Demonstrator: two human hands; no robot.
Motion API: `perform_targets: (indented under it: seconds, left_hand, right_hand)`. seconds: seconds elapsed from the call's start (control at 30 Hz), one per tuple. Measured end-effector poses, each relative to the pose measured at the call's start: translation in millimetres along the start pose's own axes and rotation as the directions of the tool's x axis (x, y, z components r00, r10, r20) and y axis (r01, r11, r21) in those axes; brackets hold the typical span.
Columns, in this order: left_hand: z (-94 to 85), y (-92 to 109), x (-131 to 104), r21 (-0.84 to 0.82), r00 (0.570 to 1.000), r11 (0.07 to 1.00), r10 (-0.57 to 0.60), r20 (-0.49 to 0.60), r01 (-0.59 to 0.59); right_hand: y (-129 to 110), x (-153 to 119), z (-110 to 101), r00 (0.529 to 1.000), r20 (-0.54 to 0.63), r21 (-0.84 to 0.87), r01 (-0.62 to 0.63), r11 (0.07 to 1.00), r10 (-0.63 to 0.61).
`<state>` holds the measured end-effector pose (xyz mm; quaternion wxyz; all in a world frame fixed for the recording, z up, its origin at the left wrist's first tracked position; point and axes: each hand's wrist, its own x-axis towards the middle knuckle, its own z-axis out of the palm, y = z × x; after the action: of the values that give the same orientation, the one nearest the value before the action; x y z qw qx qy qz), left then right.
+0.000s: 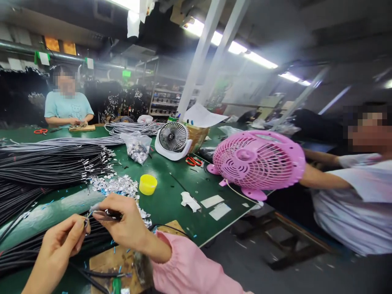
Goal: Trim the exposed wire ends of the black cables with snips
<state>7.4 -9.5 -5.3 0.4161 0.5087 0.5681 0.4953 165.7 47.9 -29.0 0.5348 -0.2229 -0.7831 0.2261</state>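
Note:
My left hand (63, 243) is closed in a pinch on the end of a black cable, where thin wires (88, 214) stick out. Against those wires, my right hand (127, 220) closes thumb and forefinger, with a greyish covering on a fingertip. Something dark lies within the right hand's curled fingers, too hidden to name. Below both hands is a worn wooden board (105, 263) with stripped cable ends and a green object (116, 285) on it. Bundles of black cables (55, 163) spread across the left, beside a heap of crumpled foil scraps (118, 185).
On the green table (165, 196) stand a yellow tub (148, 184), a bag of small parts (136, 149), a white fan (172, 139) and a pink fan (257, 163). Red-handled scissors (194, 161) lie behind. One person (69, 108) works across the table; another (352, 192) sits at right.

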Motion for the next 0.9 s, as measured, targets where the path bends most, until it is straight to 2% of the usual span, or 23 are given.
perform_targets:
  seconds: [0.13, 0.23, 0.33, 0.47, 0.53, 0.6, 0.73, 0.9]
  left_hand:
    - [5.5, 1, -11, 0.02, 0.994, 0.999, 0.037, -0.1, -0.035]
    - [8.7, -3, -18, -0.016, 0.989, 1.0, 0.011, -0.15, -0.013]
    - [7.0, -6, -17, -0.018, 0.991, 1.0, -0.004, -0.131, 0.001]
    - [4.1, -7, -13, 0.011, 0.999, 1.0, 0.008, -0.047, -0.008]
    - [5.6, -6, -15, 0.012, 0.997, 1.0, -0.016, -0.082, 0.017]
    - [7.8, -5, -18, 0.007, 0.989, 0.999, -0.043, -0.144, 0.045]
    - [6.2, -8, -18, 0.012, 0.982, 0.999, -0.032, -0.187, 0.035]
    - [-3.1, -23, -7, -0.02, 1.0, 1.0, 0.006, -0.006, -0.006]
  right_hand:
    - [-5, 1, -1, 1.0, 0.009, 0.008, -0.004, 1.0, 0.004]
    - [-4, -1, -1, 1.0, 0.002, 0.018, 0.023, 1.0, -0.023]
    - [3, -5, -3, 0.997, 0.059, 0.043, 0.051, 0.998, -0.053]
    - [12, -8, -6, 0.985, 0.159, 0.013, 0.064, 0.998, -0.066]
    - [13, -8, -5, 0.979, 0.172, 0.028, 0.106, 0.994, -0.109]
    - [12, -8, -3, 0.983, 0.136, 0.045, 0.119, 0.992, -0.124]
    - [5, -10, 1, 1.0, -0.016, 0.004, 0.012, 1.0, -0.012]
    - [-3, -10, 0, 0.999, -0.032, 0.015, 0.015, 1.0, -0.015]
